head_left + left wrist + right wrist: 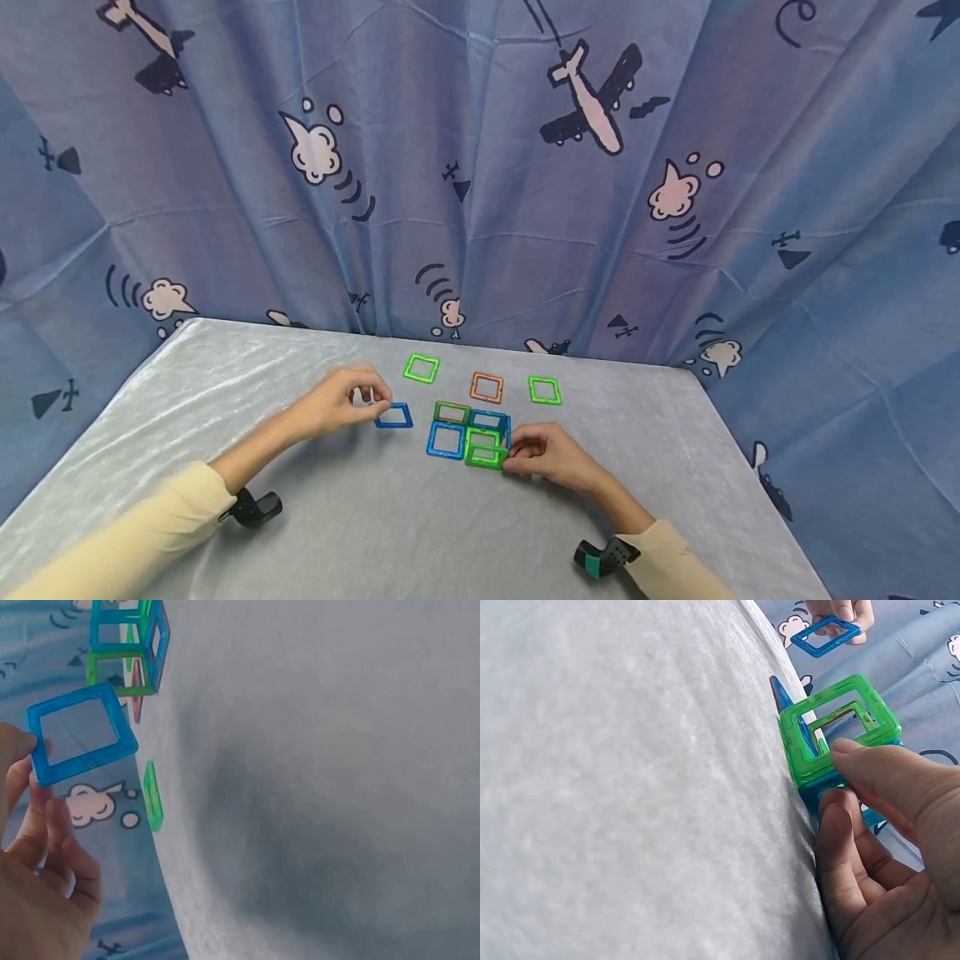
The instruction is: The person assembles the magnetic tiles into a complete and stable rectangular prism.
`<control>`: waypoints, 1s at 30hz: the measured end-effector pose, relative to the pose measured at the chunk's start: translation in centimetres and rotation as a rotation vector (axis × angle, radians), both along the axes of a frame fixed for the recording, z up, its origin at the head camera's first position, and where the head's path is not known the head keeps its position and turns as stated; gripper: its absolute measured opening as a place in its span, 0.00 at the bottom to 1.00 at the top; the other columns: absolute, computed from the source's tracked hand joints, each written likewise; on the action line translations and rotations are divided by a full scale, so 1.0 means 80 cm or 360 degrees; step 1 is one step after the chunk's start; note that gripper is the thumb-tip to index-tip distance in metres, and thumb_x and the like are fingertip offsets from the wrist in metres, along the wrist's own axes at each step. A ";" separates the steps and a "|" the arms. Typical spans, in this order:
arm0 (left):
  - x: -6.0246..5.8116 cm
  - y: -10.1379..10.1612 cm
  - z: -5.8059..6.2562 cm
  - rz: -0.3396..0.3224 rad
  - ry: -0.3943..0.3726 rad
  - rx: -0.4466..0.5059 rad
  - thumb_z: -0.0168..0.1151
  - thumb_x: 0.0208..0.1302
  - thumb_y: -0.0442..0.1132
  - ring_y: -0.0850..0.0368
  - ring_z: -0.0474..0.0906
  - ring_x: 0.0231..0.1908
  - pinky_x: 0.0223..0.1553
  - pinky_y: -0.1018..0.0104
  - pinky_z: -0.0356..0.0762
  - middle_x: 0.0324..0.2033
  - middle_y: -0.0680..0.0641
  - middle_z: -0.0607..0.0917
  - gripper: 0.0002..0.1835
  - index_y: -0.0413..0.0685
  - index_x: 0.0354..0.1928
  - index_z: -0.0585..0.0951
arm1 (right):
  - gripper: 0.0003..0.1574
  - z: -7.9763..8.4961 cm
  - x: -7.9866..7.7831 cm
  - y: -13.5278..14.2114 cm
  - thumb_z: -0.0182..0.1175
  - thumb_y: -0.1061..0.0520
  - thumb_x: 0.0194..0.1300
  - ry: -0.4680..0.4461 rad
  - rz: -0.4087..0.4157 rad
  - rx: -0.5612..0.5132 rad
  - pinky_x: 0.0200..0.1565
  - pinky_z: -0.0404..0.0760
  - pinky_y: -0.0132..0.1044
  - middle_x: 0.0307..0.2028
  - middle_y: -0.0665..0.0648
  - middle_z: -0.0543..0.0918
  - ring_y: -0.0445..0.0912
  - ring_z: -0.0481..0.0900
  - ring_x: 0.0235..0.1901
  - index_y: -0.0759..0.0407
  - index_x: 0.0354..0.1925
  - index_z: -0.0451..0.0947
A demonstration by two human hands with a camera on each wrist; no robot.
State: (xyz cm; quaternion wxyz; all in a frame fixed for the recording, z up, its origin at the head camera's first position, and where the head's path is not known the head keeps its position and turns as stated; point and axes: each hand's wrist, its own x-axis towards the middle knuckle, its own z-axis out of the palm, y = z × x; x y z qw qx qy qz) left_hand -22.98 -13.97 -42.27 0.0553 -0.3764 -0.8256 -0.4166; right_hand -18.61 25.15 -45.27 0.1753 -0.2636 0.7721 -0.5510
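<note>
In the head view my left hand [339, 402] pinches one edge of a blue square magnetic tile [90, 761], held up in the air left of the build. My right hand [551, 455] is at the right side of a small build of joined tiles on the table. In the right wrist view its thumb and fingers pinch the corner of a green magnetic tile [840, 691] that stands at the build's front. A blue tile [446, 455] lies flat at the build's left, with a green tile [452, 406] upright behind it. Fingers partly hide the build's right side.
Behind the build lie loose square tiles: a green one [422, 379], an orange one [487, 399] and another green one [545, 401]. A pale cloth covers the table [360, 533]. A blue curtain [420, 150] hangs along the far edge.
</note>
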 end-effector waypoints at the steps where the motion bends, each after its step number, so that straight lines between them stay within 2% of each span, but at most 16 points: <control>1: 0.000 0.001 -0.001 -0.0019 0.0002 0.0001 0.71 0.63 0.33 0.59 0.77 0.34 0.30 0.62 0.76 0.33 0.61 0.82 0.07 0.55 0.36 0.87 | 0.11 0.000 0.000 0.000 0.69 0.69 0.64 -0.0001 0.0003 -0.0005 0.28 0.76 0.33 0.34 0.70 0.84 0.44 0.77 0.27 0.72 0.45 0.83; 12: 0.007 0.023 -0.007 -0.0149 -0.0090 -0.0042 0.69 0.67 0.35 0.61 0.78 0.34 0.31 0.64 0.77 0.33 0.62 0.83 0.04 0.55 0.37 0.87 | 0.12 0.000 0.000 0.000 0.69 0.68 0.64 -0.0003 0.0007 -0.0026 0.28 0.77 0.33 0.34 0.68 0.84 0.43 0.77 0.27 0.71 0.46 0.83; 19: 0.007 0.039 -0.011 -0.0224 -0.0071 -0.0033 0.69 0.67 0.35 0.62 0.77 0.33 0.31 0.62 0.78 0.34 0.62 0.83 0.04 0.53 0.37 0.88 | 0.11 0.001 0.001 0.000 0.69 0.68 0.64 -0.0001 0.0007 -0.0031 0.28 0.76 0.33 0.34 0.66 0.84 0.43 0.77 0.27 0.71 0.45 0.83; 22: 0.008 0.046 -0.014 -0.0254 -0.0100 -0.0017 0.69 0.67 0.34 0.62 0.77 0.32 0.32 0.62 0.78 0.34 0.62 0.83 0.03 0.51 0.37 0.87 | 0.11 0.001 0.001 0.000 0.69 0.68 0.64 0.0003 0.0012 -0.0035 0.27 0.76 0.33 0.34 0.66 0.84 0.43 0.77 0.27 0.71 0.45 0.83; 30: 0.009 0.062 -0.019 -0.0271 -0.0146 -0.0003 0.68 0.65 0.32 0.62 0.77 0.32 0.32 0.65 0.77 0.32 0.62 0.83 0.03 0.49 0.37 0.87 | 0.11 -0.004 -0.001 0.001 0.69 0.67 0.64 -0.0006 -0.0011 -0.0003 0.28 0.76 0.32 0.34 0.64 0.85 0.43 0.77 0.27 0.69 0.45 0.84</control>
